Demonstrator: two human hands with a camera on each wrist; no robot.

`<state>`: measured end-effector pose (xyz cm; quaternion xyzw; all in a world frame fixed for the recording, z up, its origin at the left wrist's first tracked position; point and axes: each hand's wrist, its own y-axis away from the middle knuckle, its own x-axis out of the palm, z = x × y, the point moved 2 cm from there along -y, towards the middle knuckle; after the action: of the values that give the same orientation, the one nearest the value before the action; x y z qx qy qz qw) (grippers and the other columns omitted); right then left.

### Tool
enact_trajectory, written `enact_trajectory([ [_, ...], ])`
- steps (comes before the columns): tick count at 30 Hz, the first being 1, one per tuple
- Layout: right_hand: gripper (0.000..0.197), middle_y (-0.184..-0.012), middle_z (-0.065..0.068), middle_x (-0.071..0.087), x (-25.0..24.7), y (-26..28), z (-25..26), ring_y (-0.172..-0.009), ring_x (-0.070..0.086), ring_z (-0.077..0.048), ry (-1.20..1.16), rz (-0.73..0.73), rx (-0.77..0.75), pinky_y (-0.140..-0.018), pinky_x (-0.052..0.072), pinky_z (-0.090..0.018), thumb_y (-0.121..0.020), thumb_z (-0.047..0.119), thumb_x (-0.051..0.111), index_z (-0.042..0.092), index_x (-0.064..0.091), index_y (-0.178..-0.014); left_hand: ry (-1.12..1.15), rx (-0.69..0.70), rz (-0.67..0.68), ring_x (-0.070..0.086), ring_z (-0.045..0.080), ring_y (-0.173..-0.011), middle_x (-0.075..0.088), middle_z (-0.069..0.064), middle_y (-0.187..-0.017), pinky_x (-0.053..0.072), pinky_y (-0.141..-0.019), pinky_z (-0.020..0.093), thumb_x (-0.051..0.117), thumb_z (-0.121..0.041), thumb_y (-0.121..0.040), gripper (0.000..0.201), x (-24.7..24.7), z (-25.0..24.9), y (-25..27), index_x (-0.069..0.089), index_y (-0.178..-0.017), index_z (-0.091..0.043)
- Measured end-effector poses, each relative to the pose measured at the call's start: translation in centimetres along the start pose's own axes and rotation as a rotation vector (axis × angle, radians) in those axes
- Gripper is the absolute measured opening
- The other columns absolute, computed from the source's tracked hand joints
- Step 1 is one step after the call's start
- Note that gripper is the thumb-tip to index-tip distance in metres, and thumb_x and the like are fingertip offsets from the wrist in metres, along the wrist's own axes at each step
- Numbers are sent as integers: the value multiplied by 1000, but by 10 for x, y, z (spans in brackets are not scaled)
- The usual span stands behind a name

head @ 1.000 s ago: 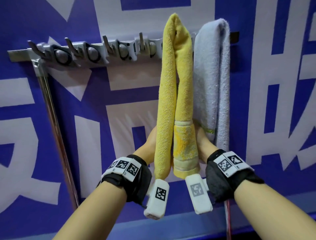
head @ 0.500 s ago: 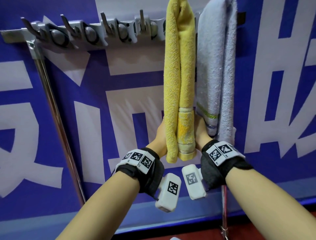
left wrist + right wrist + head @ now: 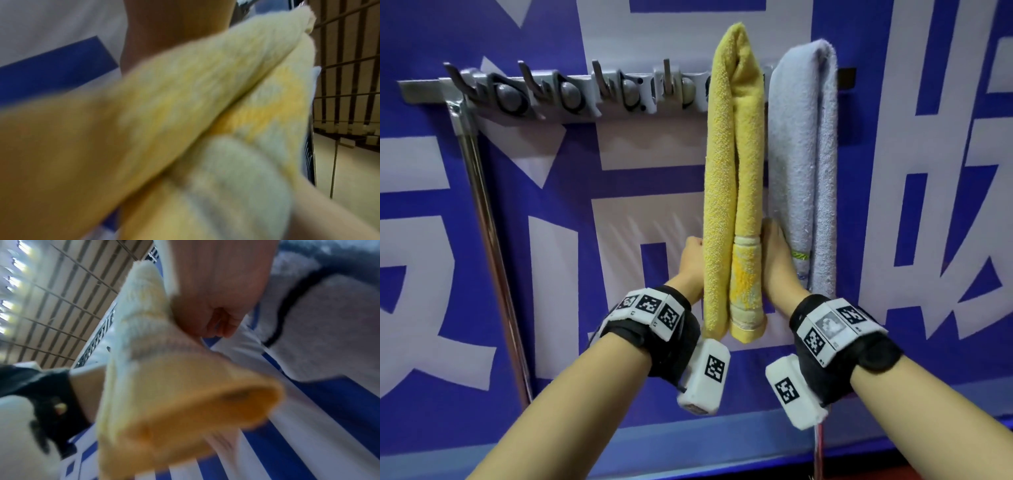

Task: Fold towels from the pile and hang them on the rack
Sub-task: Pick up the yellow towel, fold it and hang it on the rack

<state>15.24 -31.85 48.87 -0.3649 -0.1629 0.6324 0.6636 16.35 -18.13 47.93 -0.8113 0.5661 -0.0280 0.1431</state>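
Yellow towel [image 3: 732, 178] is on the rack [image 3: 571, 92], folded into a long narrow strip and draped over a hook near the right end of the bar, both halves hanging straight down side by side against the blue-and-white banner [image 3: 928, 171]. Front half ends in a paler woven hem band at the bottom. My left hand [image 3: 690, 265] is flat against the towel's left edge near the lower part; my right hand [image 3: 777, 255] is against its right edge at about the same height, squeezed between the yellow towel and the grey towel [image 3: 804, 164]. Fingers of both go behind the cloth in the head view, so from there I can't tell how far they wrap. Right wrist view shows my right fingers [image 3: 213, 316] curled in against the towel's edge, so that hand has a hold on it. Left wrist view is mostly blurred yellow terry, with my left hand's fingers out of sight; its grip I can't tell. Grey towel hangs just beside the yellow one on the right, also doubled over the bar, a green stripe near its lower end. Four bare metal hooks sit to the left along the bar, and a chrome upright pole [image 3: 489, 246] drops from the rack's left end.
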Motion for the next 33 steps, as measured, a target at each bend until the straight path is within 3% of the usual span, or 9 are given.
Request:
enact_trajectory([
  [4, 27, -115, -13, 58, -20, -22, 30, -105, 54, -23, 28, -73, -61, -81, 35, -19, -88, 1, 49, 4, 51, -115, -67, 192, -83, 56, 23, -82, 63, 7, -92, 48, -72, 38, 53, -25, -86, 15, -19, -68, 2, 55, -87, -11],
  [7, 31, -119, -11, 60, -35, -43, 64, -112, 53, -25, -35, -90, -74, -92, 40, -27, -89, 5, 44, 9, 55, -118, -14, 318, -115, 50, 20, -74, 53, 2, -79, 42, -66, 35, 46, -21, -82, 8, -26, -123, 8, 50, -78, -15],
  [12, 44, -115, -2, 63, -48, -70, 116, -110, 58, -21, -137, 5, -107, -98, 45, -38, -83, 35, 53, 21, 50, -125, -44, 492, -82, 57, 19, -86, 57, 0, -91, 48, -77, 38, 50, -32, -77, 19, -20, -191, 27, 51, -91, -19],
  [19, 50, -118, -15, 61, -50, -97, 149, -108, 58, -31, 229, 78, -170, -81, 44, -30, -85, 26, 56, 9, 40, -130, -433, 677, -231, 57, 18, -99, 61, 4, -106, 35, -69, 17, 58, -12, -82, 41, -15, -226, 35, 49, -121, -9],
  [22, 75, -126, -21, 53, -43, -95, 148, -112, 55, -34, 400, 118, -182, -83, 42, -31, -82, 14, 63, 2, 19, -142, -525, 750, -249, 57, 20, -97, 63, 6, -103, 31, -63, 14, 51, -2, -81, 39, -15, -233, 40, 52, -119, -9],
  [24, 95, -141, -22, 37, -41, -92, 145, -123, 48, -33, 473, 139, -175, -96, 41, -33, -81, 11, 64, 1, -3, -148, -547, 740, -261, 58, 21, -102, 64, 9, -108, 34, -66, 15, 47, 1, -82, 40, -17, -235, 41, 56, -119, -9],
  [26, 94, -146, -23, 30, -41, -89, 143, -126, 44, -34, 506, 113, -183, -101, 38, -37, -85, 8, 58, 3, -11, -148, -541, 704, -269, 58, 20, -105, 65, 10, -113, 37, -69, 15, 45, 2, -82, 41, -20, -236, 41, 60, -119, -9],
  [30, 58, -130, -22, 50, -50, -93, 144, -117, 50, -37, 310, -26, -80, -85, 39, -34, -90, 5, 36, 7, 21, -145, -499, 665, -257, 59, 22, -100, 63, 11, -113, 44, -72, 22, 44, 1, -81, 45, -29, -238, 42, 56, -123, -11],
  [33, 27, -96, -17, 59, -57, -104, 148, -98, 53, -31, 260, -84, -99, -74, 30, -28, -93, 11, 31, 5, 57, -93, -630, 707, -242, 59, 28, -98, 63, 12, -111, 50, -76, 32, 49, -6, -82, 46, -26, -237, 42, 48, -126, -16],
])
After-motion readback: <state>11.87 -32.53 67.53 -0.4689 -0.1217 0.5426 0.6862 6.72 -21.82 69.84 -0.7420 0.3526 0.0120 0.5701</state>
